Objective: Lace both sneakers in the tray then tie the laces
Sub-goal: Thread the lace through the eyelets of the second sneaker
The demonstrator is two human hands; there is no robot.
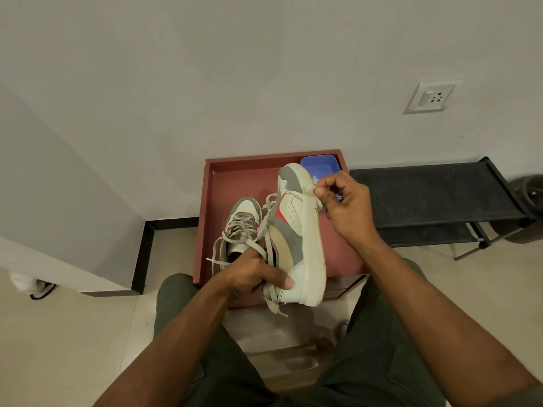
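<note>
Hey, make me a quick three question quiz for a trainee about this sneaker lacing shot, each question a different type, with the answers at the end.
1. True or false: both sneakers lie flat in the red tray.
2. Which hand grips the raised sneaker at its heel end? A) left hand B) right hand C) neither
3. Fill in: the blue container sits in the tray's far ____ corner.

Key:
1. False: one sneaker is lifted and turned on its side; the other sneaker rests in the tray.
2. A; the right hand holds it near the toe end.
3. right
</note>
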